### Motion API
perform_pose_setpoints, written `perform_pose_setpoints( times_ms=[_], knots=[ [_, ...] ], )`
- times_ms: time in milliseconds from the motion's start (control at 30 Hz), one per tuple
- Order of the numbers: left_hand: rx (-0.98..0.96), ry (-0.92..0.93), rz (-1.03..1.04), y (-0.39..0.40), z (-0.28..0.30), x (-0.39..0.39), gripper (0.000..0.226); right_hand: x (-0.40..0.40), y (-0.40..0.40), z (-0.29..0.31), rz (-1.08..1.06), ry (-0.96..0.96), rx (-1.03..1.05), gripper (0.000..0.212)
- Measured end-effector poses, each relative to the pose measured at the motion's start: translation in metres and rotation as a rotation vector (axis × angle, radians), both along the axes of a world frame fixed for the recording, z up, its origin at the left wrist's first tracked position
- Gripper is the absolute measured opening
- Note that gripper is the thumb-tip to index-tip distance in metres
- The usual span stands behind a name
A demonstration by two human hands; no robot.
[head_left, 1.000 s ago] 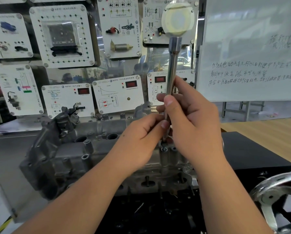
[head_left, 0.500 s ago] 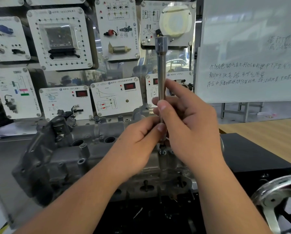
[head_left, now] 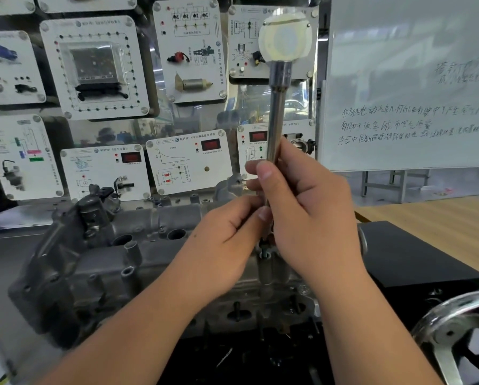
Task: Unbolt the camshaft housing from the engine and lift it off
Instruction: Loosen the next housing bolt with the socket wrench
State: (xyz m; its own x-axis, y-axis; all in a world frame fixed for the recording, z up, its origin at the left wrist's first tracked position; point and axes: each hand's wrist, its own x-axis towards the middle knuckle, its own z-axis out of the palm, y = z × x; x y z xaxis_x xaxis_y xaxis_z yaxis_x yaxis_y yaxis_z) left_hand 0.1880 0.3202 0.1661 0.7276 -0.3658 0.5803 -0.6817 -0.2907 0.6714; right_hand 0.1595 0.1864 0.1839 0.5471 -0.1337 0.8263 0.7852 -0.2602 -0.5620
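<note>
Room: a workshop or teaching room; behind the camshaft housing [head_left: 99,262] stands a display wall [head_left: 99,68] of white training panels with diagrams, small parts and red readouts.
Whiteboard: a whiteboard [head_left: 407,84] with handwritten lines stands right of the display wall, behind and to the right of the housing.
Surface: a wooden tabletop [head_left: 438,223] lies to the right of the housing, and a black block [head_left: 410,259] sits between the 2.
Camshaft housing: a grey cast-metal body lying long across the middle of the view, seated on the engine, with round bores and bolt bosses on top.
Handwheel: a shiny metal handwheel [head_left: 460,329] shows at the lower right, in front of the black block.
Driver: a long steel shaft [head_left: 274,120] stands nearly upright over the housing's right end, its lower tip hidden behind the fingers.
Right hand: the right hand [head_left: 310,212] grips the shaft low down, fingers wrapped round it.
Left hand: the left hand [head_left: 227,240] pinches the shaft's lower end just above the housing.
</note>
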Motion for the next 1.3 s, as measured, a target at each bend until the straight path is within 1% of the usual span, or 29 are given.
perform_pose_setpoints(
  times_ms=[67, 133, 167, 267, 333, 400, 533, 600, 700, 733, 767, 800, 933, 1033, 1100, 1167, 1233, 1300],
  knots=[
    [-0.016, -0.014, 0.015, -0.001, 0.0, -0.001, 0.034, 0.002, 0.001, -0.001, -0.002, 0.003, 0.009, 0.041],
    [-0.04, -0.021, 0.019, -0.003, 0.0, -0.001, 0.027, 0.002, 0.002, -0.001, 0.009, -0.005, 0.055, 0.047],
    [-0.056, -0.019, 0.022, -0.004, 0.0, -0.001, 0.027, 0.002, 0.002, -0.001, 0.005, -0.012, 0.081, 0.047],
    [-0.085, -0.021, 0.047, -0.006, -0.001, 0.0, 0.033, 0.003, 0.001, -0.001, -0.001, -0.018, 0.121, 0.033],
    [-0.071, -0.012, 0.028, -0.004, -0.001, 0.001, 0.033, 0.004, 0.0, -0.001, 0.029, 0.002, 0.119, 0.027],
    [-0.047, 0.012, -0.004, -0.001, -0.001, 0.002, 0.037, 0.003, -0.001, -0.002, 0.039, 0.01, 0.08, 0.029],
    [-0.035, 0.027, -0.009, 0.001, -0.002, 0.004, 0.038, 0.004, 0.0, -0.003, 0.032, -0.006, 0.034, 0.041],
    [-0.036, 0.02, -0.008, -0.001, -0.002, 0.004, 0.035, 0.004, 0.0, -0.002, 0.016, -0.015, 0.032, 0.036],
    [-0.053, 0.01, -0.007, -0.003, -0.003, 0.005, 0.03, 0.003, 0.0, -0.002, -0.021, -0.033, 0.025, 0.012],
    [-0.064, 0.006, -0.004, -0.003, -0.004, 0.005, 0.03, 0.003, -0.001, -0.002, -0.036, -0.035, 0.019, 0.007],
    [-0.072, 0.005, -0.007, -0.003, -0.004, 0.005, 0.031, 0.002, -0.002, -0.001, -0.034, -0.033, 0.014, 0.007],
    [-0.073, 0.011, -0.018, -0.003, -0.004, 0.004, 0.033, 0.002, -0.002, -0.001, -0.011, -0.02, 0.01, 0.009],
    [-0.036, 0.053, -0.068, 0.0, -0.002, 0.002, 0.039, 0.002, -0.002, -0.002, 0.034, 0.017, -0.054, 0.036],
    [-0.06, 0.044, -0.053, 0.0, -0.001, 0.004, 0.037, 0.004, 0.0, -0.004, 0.048, -0.009, -0.004, 0.051],
    [-0.097, 0.04, -0.031, -0.002, -0.001, 0.006, 0.035, 0.005, 0.001, -0.004, 0.032, -0.039, 0.047, 0.052],
    [-0.116, 0.016, 0.014, -0.003, -0.003, 0.008, 0.031, 0.007, 0.0, -0.004, 0.009, -0.058, 0.086, 0.045],
    [-0.109, -0.001, 0.016, -0.003, -0.004, 0.009, 0.029, 0.007, 0.0, -0.004, -0.01, -0.066, 0.076, 0.036],
    [-0.089, 0.02, -0.015, 0.0, -0.004, 0.008, 0.033, 0.004, 0.0, -0.003, 0.009, -0.059, 0.05, 0.037]
  ],
)
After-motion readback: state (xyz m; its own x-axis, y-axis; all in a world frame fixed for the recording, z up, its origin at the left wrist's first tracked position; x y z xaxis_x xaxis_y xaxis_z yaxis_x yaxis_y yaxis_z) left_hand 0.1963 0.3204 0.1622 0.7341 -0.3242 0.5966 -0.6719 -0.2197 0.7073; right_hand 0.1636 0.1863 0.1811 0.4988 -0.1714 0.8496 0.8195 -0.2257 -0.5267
